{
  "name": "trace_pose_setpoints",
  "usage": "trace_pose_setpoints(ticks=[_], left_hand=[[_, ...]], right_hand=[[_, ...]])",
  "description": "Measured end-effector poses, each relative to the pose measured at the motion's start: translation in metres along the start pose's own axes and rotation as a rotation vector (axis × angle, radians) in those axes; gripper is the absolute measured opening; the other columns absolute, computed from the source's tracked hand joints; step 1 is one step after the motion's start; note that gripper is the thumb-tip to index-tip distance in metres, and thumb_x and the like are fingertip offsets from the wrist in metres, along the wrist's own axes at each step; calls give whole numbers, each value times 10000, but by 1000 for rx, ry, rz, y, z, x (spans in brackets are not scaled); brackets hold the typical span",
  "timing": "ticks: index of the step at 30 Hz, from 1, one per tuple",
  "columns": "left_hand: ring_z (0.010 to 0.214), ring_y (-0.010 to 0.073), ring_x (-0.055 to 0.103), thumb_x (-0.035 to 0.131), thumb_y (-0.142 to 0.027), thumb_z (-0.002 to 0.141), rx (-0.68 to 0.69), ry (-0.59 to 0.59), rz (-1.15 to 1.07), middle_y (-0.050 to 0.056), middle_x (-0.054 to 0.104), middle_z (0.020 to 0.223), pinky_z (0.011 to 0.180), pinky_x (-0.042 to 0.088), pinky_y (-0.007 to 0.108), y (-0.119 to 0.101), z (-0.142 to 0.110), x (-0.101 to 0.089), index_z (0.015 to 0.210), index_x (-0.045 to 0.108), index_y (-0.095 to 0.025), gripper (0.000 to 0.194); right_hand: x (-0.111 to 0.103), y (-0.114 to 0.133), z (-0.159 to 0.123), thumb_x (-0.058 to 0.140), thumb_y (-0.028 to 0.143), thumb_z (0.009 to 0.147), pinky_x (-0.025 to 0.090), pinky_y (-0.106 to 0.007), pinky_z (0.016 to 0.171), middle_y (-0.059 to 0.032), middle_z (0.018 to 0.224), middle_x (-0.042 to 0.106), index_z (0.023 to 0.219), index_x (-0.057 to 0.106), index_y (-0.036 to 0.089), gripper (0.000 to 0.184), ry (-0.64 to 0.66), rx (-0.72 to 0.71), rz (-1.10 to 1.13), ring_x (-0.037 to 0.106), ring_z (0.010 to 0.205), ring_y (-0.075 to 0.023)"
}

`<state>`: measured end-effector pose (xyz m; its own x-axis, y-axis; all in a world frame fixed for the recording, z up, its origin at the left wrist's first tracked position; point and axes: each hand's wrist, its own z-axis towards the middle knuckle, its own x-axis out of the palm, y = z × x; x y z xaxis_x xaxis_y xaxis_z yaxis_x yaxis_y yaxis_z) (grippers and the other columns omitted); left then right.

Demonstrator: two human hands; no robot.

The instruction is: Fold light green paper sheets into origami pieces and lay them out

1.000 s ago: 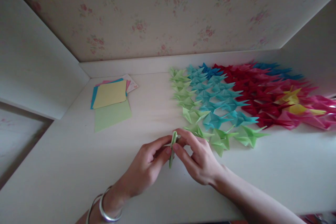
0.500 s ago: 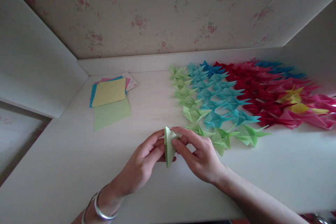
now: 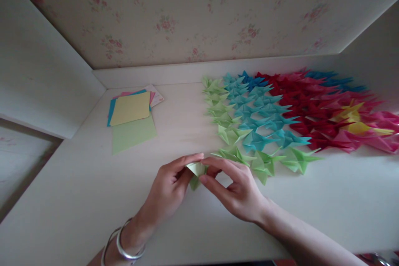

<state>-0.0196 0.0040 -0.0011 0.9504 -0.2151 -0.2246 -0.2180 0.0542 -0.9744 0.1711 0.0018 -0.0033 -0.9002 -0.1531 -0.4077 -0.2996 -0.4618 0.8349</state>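
Between my two hands is a small piece of folded light-green paper (image 3: pixel 197 169), held above the white tabletop. My left hand (image 3: pixel 171 185) grips its left side, with a silver bangle on that wrist. On the right side, my right hand (image 3: pixel 233 183) pinches the paper between thumb and fingers. Fingers cover part of the folds, so its full shape is hidden. Just beyond my right hand lie several green paper cranes (image 3: pixel 264 164).
Rows of turquoise cranes (image 3: pixel 257 139), red cranes (image 3: pixel 321 139) and a yellow crane (image 3: pixel 350 116) fill the right side. A stack of square papers (image 3: pixel 131 108) lies at the left, with a green sheet (image 3: pixel 134 135) under it. A flowered wall (image 3: pixel 174 8) rises behind.
The folded green paper has turned from an upright narrow shape to a tilted one, with a pale face showing on top. My left fingers have moved over its upper edge.
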Motion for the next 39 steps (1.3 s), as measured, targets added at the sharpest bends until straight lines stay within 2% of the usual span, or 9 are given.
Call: trace_pose_setpoints(ticks=[3, 5, 10, 13, 17, 23, 27, 31, 39], left_hand=[[1225, 173, 637, 544, -24, 874, 105, -47, 52, -29, 710, 1295, 1105, 460, 323, 2, 0, -1, 1172, 740, -316, 461], [1238, 168, 629, 566, -27, 868, 106, -31, 2, -44, 704, 1303, 1117, 450, 315, 2, 0, -1, 1158, 748, -339, 463], [1250, 212, 622, 675, -160, 887, -118, 57, -307, -14, 712, 1296, 1094, 467, 318, -1, 0, -2, 1135, 767, -331, 315], [1258, 264, 611, 759, -210, 839, -221, 154, -528, 37, 669, 1361, 1035, 506, 328, -3, -2, -3, 1206, 736, -300, 378], [1270, 304, 591, 835, -326, 772, -240, 220, -645, 86, 629, 1407, 1061, 473, 359, -5, -4, -4, 1249, 715, -252, 497], [1121, 197, 678, 778, -240, 844, -228, 5, -559, 39, 773, 1173, 1000, 491, 262, 3, 1, 0, 998, 816, -258, 160], [947, 128, 717, 861, -187, 743, -321, -70, -694, 18, 782, 1146, 841, 536, 185, 0, 5, 0, 1038, 791, -278, 317], [918, 153, 732, 861, -244, 748, -434, -17, -696, 50, 814, 983, 801, 546, 194, -3, 5, -2, 1063, 784, -225, 324], [960, 168, 732, 797, -328, 816, -292, -114, -332, 31, 812, 1017, 832, 557, 204, 3, 5, -6, 1065, 784, -240, 265]], right_hand=[[2, -1, -1, 761, 308, 834, 557, -324, 672, -50, 836, 704, 1198, 614, 190, 410, -6, -85, -92, 672, 730, -203], [3, -2, -1, 723, 233, 859, 554, -323, 657, -61, 845, 705, 1174, 620, 191, 334, -33, -133, -143, 671, 724, -204], [0, -5, -1, 553, 19, 886, 542, -276, 621, -72, 913, 718, 1142, 659, 219, 341, -104, -184, -149, 684, 728, -172], [-2, -5, 0, 539, 5, 884, 540, -258, 591, -67, 906, 714, 1130, 677, 223, 356, -149, -227, -129, 680, 708, -160], [-3, -5, 0, 547, -14, 865, 557, -243, 613, -69, 896, 713, 1069, 701, 201, 334, -220, -253, -99, 694, 726, -152], [0, -6, -2, 559, -12, 845, 577, -249, 605, -80, 919, 728, 1098, 695, 198, 356, -159, -292, -121, 710, 744, -167], [0, -5, -2, 553, -8, 836, 597, -259, 616, -88, 936, 742, 1119, 691, 199, 377, -111, -311, -124, 734, 775, -183], [0, -3, 1, 568, -7, 823, 609, -243, 639, -92, 973, 764, 1131, 688, 192, 386, -78, -316, -107, 755, 819, -185], [-4, -5, 5, 547, -2, 807, 609, -260, 796, -123, 1019, 765, 1103, 713, 142, 369, 27, -254, -63, 745, 926, -191]])
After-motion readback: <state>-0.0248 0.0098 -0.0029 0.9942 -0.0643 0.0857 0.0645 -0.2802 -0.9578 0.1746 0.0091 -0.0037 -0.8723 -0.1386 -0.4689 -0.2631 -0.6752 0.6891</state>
